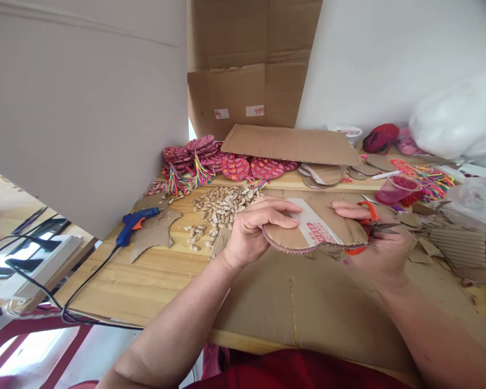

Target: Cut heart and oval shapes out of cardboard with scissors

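My left hand [257, 229] grips the left side of a cut cardboard shape [297, 235] with a curved, lobed edge and a strip of white tape printed in red. My right hand [383, 251] holds a pair of scissors [368, 212] with orange handles; their dark blades point to the right, away from the cardboard. Fingers of the right hand also rest against the right side of the shape. Both hands are above a large cardboard sheet [263, 302] on the wooden table.
Peanuts [222, 208] lie heaped left of centre. A blue glue gun [133, 226] sits on a cardboard scrap, its cable trailing left. Decorated pink pieces with tassels [235, 167] are stacked behind. Cardboard offcuts [461, 246] and a pink plastic cup [399, 188] are at right.
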{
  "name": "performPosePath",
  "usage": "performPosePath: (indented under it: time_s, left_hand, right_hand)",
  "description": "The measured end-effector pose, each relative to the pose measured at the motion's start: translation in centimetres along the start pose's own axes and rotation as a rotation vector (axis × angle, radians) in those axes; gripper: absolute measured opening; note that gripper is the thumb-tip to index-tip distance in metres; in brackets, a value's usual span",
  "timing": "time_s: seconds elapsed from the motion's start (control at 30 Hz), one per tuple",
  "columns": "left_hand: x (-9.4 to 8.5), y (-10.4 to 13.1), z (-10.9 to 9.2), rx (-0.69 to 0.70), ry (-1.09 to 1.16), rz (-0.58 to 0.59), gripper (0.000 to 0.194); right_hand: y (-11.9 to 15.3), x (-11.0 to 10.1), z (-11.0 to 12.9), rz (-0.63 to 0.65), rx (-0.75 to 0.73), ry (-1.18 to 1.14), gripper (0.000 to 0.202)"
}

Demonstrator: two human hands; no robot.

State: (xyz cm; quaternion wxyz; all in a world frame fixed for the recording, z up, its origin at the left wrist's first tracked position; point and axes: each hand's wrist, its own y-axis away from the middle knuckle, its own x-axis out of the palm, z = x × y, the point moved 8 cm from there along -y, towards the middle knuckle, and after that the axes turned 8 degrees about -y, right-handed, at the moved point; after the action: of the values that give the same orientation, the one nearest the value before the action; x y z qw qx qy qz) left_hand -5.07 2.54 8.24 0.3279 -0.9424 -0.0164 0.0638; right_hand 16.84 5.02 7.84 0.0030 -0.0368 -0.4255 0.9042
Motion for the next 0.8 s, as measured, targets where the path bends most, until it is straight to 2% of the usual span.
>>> performPosePath:
  time_s: [0.1, 0.27, 0.5, 0.7, 0.8]
  left_hand:
    - [0.3, 0.1, -0.1, 0.007, 0.011, 0.033, 0.004]
    - [0.6, 0.3, 0.3, -0.066, 0.039, 0.052, 0.006]
    - [1.0, 0.5, -0.1, -0.021, 0.052, 0.081, 0.003]
    - [1.1, 0.3, -0.5, 0.002, -0.044, 0.174, 0.007]
    - [0.9, 0.1, -1.0, 0.034, -0.099, 0.184, 0.009]
  right_hand:
    - [0.1, 0.0, -0.4, 0.008, 0.008, -0.019, 0.037]
    - [0.1, 0.1, -0.8, 0.004, 0.055, -0.013, 0.03]
    - [0.0, -0.1, -1.6, -0.03, 0.127, -0.091, 0.027]
    - [0.0, -0.1, -2.1, 0.044, 0.111, -0.119, 0.041]
    - [0.1, -0.1, -2.3, 0.063, 0.127, -0.131, 0.048]
